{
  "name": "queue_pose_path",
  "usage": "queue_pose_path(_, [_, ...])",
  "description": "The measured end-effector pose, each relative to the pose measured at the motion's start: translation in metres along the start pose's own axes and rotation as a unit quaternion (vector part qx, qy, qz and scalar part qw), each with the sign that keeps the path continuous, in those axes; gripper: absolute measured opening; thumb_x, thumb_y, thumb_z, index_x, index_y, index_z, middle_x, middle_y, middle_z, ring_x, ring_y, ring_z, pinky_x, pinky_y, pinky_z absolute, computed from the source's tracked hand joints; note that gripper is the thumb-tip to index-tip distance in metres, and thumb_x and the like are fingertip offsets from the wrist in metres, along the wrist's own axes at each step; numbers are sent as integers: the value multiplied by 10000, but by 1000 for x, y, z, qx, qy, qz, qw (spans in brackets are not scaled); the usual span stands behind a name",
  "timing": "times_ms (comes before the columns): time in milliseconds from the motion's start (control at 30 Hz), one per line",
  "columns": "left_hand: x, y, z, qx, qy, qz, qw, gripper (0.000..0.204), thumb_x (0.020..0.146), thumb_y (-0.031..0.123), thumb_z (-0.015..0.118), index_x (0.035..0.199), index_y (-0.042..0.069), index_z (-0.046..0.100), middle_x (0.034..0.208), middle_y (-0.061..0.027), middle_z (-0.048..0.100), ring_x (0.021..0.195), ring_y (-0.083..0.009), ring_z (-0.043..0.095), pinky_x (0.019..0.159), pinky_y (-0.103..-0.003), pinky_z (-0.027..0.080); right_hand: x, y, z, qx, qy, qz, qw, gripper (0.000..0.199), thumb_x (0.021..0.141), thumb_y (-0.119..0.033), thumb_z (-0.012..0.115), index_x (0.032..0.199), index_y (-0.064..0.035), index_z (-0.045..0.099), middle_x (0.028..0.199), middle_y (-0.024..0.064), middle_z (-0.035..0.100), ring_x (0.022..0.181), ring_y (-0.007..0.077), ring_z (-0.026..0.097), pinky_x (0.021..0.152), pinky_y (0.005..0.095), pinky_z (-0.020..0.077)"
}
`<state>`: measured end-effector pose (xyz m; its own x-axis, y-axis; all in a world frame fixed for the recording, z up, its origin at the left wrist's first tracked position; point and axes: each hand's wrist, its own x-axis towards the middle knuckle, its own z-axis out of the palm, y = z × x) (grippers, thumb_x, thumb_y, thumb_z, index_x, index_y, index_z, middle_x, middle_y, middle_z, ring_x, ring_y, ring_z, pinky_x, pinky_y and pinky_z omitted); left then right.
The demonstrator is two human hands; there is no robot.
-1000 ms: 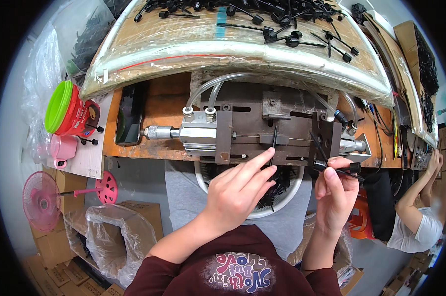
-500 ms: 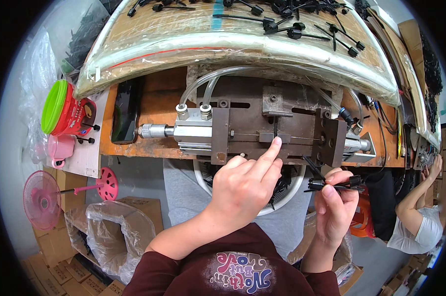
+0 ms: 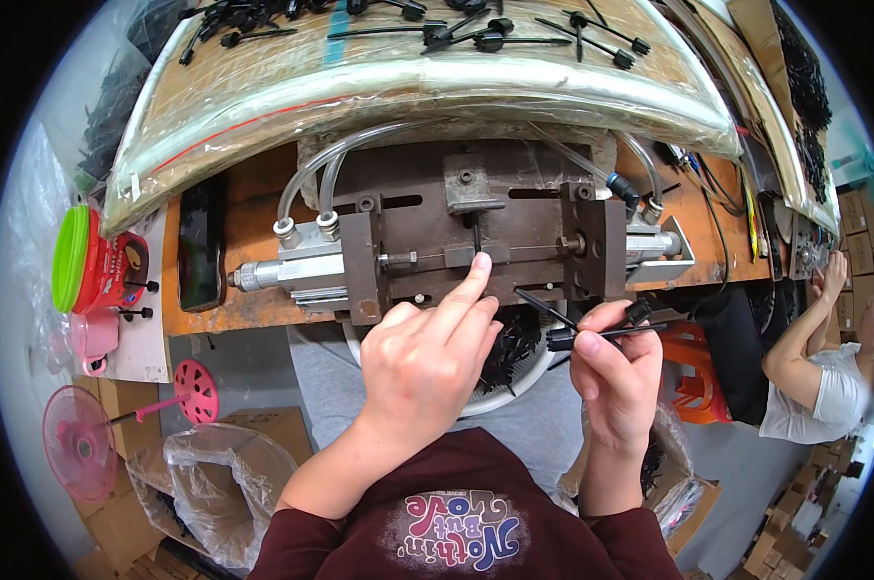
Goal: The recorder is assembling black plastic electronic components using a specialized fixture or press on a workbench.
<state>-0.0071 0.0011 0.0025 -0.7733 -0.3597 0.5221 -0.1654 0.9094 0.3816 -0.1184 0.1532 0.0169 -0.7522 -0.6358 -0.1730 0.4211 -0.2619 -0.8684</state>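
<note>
My left hand reaches over a dark metal clamping jig. Its index finger is stretched out, the tip resting on a thin black plastic stem that stands in the small block at the jig's middle. The other fingers are loosely bent. To the right, my right hand pinches several black plastic parts with thin stems and toothed heads between thumb and fingers. A silver air cylinder sits at the jig's left end, another at its right.
Beyond the jig, a plastic-wrapped board carries more black parts. Below the jig, a white basket holds others. A phone, a red tub and a pink cup lie left. Another person works far right.
The whole view has shifted, so the jig appears further left. Rods at both sides of the jig now stick out further toward its middle. My left fingertip stays on the stem.
</note>
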Motion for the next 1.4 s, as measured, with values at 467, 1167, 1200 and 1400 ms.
queue_pose_path(467, [-7,13,-31,-191,7,155,969,317,685,67,781,993,25,718,1014,-101,708,763,-198,685,652,-298,530,-8,7,2,85,-81,145,982,86,867,33,642,951,37,623,750,85,636,454,60,479,404,192,358])
queue_pose_path(1167, [-21,-2,-4,-110,31,7,993,303,681,35,803,969,-1,713,1170,-153,671,739,-198,683,633,-287,539,-23,20,3,-45,50,-124,990,127,929,-28,608,1040,30,581,930,146,604,554,168,586,516,263,495])
queue_pose_path(1200, [-21,-4,0,-74,29,25,996,291,684,43,794,959,-2,711,1185,-154,670,711,-195,678,632,-283,536,-24,21,3,-49,49,-129,989,129,928,-24,606,1041,32,582,946,147,600,566,173,593,532,267,502])
queue_pose_path(1400, [-13,-2,5,-8,7,26,1000,261,692,89,781,933,19,710,1197,-113,676,637,-174,633,594,-272,506,-25,25,0,-57,50,-140,987,150,920,-26,611,1063,15,591,1001,156,593,659,212,646,648,296,533])
